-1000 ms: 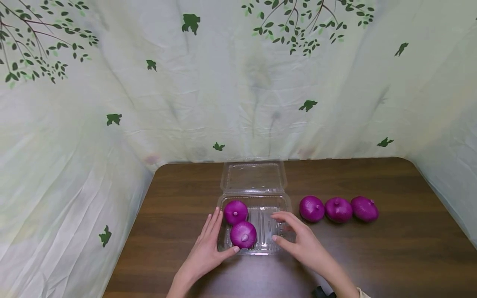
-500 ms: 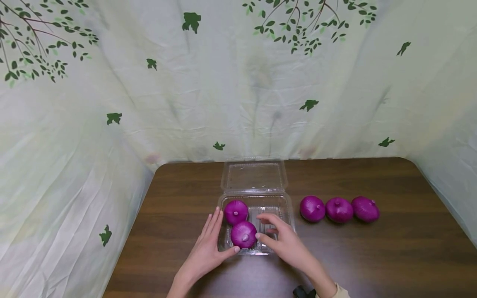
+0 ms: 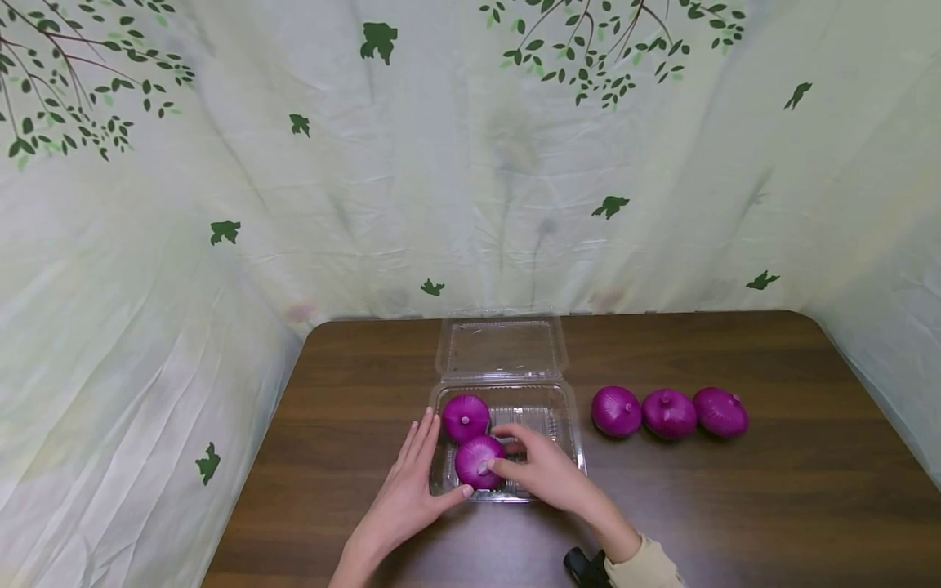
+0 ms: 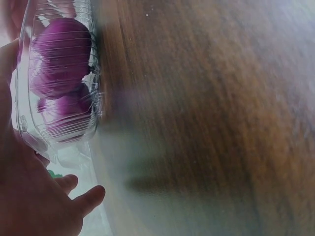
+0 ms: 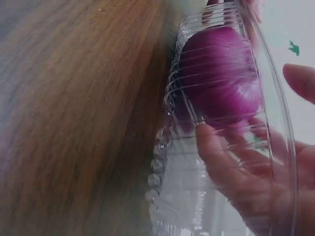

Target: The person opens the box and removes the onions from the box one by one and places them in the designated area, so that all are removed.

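Observation:
Two purple onions sit in the left part of a clear plastic clamshell box (image 3: 544, 394). The far onion (image 3: 465, 416) lies just behind the near onion (image 3: 476, 467). My left hand (image 3: 400, 498) rests along the box's left side, fingers straight, thumb by the front left corner. In the head view my right hand (image 3: 547, 469) reaches into the box, its fingers at the near onion's right side. The right wrist view shows those fingers (image 5: 236, 162) against or close beside the onion (image 5: 221, 73), while the thumb (image 5: 301, 81) stands apart above it.
Three more onions stand in a row right of the box: a left one (image 3: 616, 412), a middle one (image 3: 668, 414) and a right one (image 3: 721, 412). The box's lid (image 3: 502, 349) lies open toward the back edge of the wooden table (image 3: 794, 506). Behind hangs a leaf-printed curtain (image 3: 470, 163).
My right hand has moved left, from the box's right side to the near onion. My left hand, the box and the row of onions have stayed put.

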{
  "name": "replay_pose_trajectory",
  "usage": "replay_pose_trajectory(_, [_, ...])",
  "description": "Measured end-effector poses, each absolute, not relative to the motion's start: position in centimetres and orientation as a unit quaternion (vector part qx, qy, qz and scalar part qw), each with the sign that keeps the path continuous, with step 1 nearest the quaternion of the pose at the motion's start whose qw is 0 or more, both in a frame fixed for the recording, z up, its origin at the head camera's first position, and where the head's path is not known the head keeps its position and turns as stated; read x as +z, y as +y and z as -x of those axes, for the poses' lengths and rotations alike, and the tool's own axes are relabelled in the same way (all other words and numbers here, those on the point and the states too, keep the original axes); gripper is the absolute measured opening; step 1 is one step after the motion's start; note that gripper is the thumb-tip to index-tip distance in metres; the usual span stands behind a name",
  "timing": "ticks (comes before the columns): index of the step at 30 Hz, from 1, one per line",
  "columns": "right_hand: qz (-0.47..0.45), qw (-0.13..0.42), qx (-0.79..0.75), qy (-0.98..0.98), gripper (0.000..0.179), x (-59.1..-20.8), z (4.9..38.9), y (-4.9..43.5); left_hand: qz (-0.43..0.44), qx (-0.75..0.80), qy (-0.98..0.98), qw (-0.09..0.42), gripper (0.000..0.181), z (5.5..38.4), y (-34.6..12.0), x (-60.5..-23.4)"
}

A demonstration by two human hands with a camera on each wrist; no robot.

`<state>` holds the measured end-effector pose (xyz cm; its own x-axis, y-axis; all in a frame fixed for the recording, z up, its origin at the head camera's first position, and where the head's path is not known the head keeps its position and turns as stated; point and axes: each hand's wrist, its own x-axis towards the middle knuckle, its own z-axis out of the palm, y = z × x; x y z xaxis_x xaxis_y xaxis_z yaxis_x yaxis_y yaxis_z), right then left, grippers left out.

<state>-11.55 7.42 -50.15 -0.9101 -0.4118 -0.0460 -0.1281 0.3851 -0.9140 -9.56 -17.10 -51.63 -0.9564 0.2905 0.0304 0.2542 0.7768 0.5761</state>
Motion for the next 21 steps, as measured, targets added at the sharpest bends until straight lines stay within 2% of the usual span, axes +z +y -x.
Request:
replay_pose_trajectory(7, [0.169,0.162,-0.534,0.813,0.046,-50.47,12.32,6.95,-0.142,0.299,0.943,0.036,0.112,9.5,-17.03,-51.55])
replay_pose_trajectory(21, [0.193,0.163,-0.53,0.81,0.048,-50.86,12.67,6.77,-0.146,0.301,0.942,0.031,0.111,9.57,-17.01,-51.66])
